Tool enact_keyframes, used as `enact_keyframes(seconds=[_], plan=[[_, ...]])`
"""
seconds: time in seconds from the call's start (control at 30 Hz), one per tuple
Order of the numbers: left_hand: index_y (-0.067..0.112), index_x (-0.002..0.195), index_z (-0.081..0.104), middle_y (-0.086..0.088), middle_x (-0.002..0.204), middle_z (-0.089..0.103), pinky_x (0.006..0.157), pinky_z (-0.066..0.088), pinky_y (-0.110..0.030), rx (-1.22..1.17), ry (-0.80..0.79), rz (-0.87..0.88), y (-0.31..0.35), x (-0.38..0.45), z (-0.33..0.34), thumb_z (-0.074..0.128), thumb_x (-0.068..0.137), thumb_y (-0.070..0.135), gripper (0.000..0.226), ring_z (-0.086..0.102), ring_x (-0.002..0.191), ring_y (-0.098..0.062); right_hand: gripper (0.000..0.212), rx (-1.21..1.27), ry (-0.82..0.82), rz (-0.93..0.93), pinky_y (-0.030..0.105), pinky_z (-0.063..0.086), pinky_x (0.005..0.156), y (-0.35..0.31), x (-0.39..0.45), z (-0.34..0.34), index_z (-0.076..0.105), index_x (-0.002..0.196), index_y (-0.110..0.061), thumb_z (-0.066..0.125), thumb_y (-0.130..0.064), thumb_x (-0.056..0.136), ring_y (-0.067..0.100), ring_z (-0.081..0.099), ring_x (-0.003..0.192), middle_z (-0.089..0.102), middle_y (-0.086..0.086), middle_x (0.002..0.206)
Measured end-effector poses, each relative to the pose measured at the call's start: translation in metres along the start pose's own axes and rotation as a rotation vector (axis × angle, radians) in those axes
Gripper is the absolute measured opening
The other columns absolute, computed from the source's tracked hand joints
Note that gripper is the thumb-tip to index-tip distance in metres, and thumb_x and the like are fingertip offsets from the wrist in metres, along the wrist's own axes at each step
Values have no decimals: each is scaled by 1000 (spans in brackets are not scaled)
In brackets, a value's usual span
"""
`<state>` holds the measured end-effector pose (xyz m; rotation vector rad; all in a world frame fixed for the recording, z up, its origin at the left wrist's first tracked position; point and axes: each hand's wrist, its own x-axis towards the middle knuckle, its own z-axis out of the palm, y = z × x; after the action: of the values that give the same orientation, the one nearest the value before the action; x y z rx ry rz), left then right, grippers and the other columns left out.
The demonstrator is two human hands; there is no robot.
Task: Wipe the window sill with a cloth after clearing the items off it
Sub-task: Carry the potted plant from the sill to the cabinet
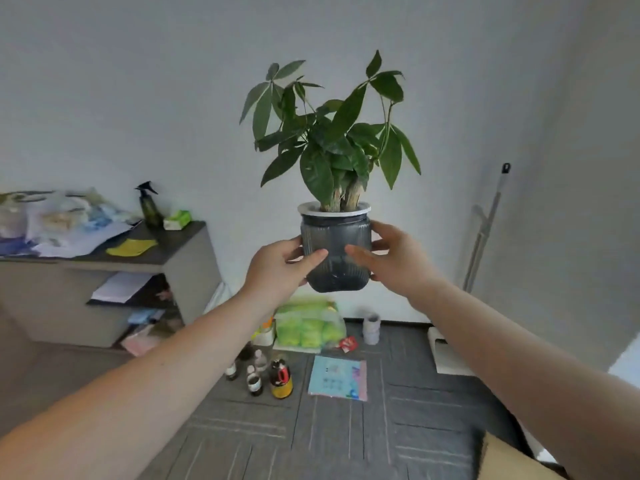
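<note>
A potted plant (335,251) with broad green leaves, in a ribbed grey translucent pot with a white rim, hangs in the air in front of a white wall. My left hand (277,268) grips the pot's left side and my right hand (394,261) grips its right side. A yellow cloth (131,246) lies on the dark top of a low cabinet (180,237) at the left. No window sill is in view.
On the grey carpet below stand several small bottles (263,372), a bag of green packs (308,327), a booklet (337,377) and a roll of tape (371,328). A spray bottle (149,204) and papers sit on the cabinet. A mop handle (485,230) leans at the right wall.
</note>
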<state>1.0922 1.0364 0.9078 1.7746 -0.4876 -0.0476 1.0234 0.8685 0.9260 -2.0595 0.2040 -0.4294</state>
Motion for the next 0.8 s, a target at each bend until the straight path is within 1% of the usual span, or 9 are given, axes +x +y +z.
enact_keyframes(seconds=[0.1,0.17,0.27,0.33,0.43,0.47,0.6,0.7,0.8], plan=[[46,84,65,9,92,73,80,59,-37,44,100,-34,-32,46,-47,70,85,25,21,69,95,-21,45,31,-75,-43,44,55,87,-1,69,59,56,128,-32,70,-33,85,16,65,95,66,-10,96],[47,81,65,7,94,74,83,59,-42,80,141,-54,-50,80,-80,70,85,25,22,70,95,-22,46,54,-124,-49,43,55,87,-8,114,96,56,128,-31,70,-32,85,17,64,93,64,-11,95],[49,76,66,10,91,74,83,59,-42,116,220,-102,-73,121,-132,71,85,26,25,71,91,-17,43,93,-199,-67,47,56,86,-21,169,155,58,126,-30,70,-33,84,20,65,97,67,-2,105],[47,78,67,9,93,74,83,59,-41,121,261,-124,-85,142,-166,72,84,27,21,71,91,-15,44,102,-243,-80,48,55,87,-31,200,193,58,126,-29,70,-34,84,21,65,98,68,0,108],[39,89,69,-1,100,74,83,58,-39,102,320,-155,-106,165,-213,72,83,23,17,70,93,-16,46,104,-308,-92,48,55,87,-47,237,244,57,127,-28,70,-34,84,20,65,99,67,-1,108],[37,88,69,-3,102,74,83,58,-39,93,339,-164,-113,173,-227,72,83,22,16,69,94,-16,46,103,-327,-96,48,55,87,-53,249,259,57,127,-28,70,-34,84,20,64,99,67,-1,107],[42,80,68,0,96,74,86,57,-40,70,370,-186,-146,207,-286,72,83,21,21,69,96,-19,43,103,-365,-109,47,55,88,-71,290,323,57,125,-28,69,-34,84,21,64,99,67,1,109],[37,86,69,-3,96,74,86,57,-40,62,358,-194,-174,239,-334,72,83,20,18,70,97,-22,44,89,-366,-111,47,55,89,-83,321,374,56,126,-26,68,-35,85,21,64,99,66,1,110],[31,94,71,-5,99,75,87,57,-48,33,334,-181,-205,273,-381,73,82,20,17,71,96,-26,44,64,-353,-103,46,55,89,-96,353,423,55,127,-26,68,-35,86,21,63,100,64,0,109]])
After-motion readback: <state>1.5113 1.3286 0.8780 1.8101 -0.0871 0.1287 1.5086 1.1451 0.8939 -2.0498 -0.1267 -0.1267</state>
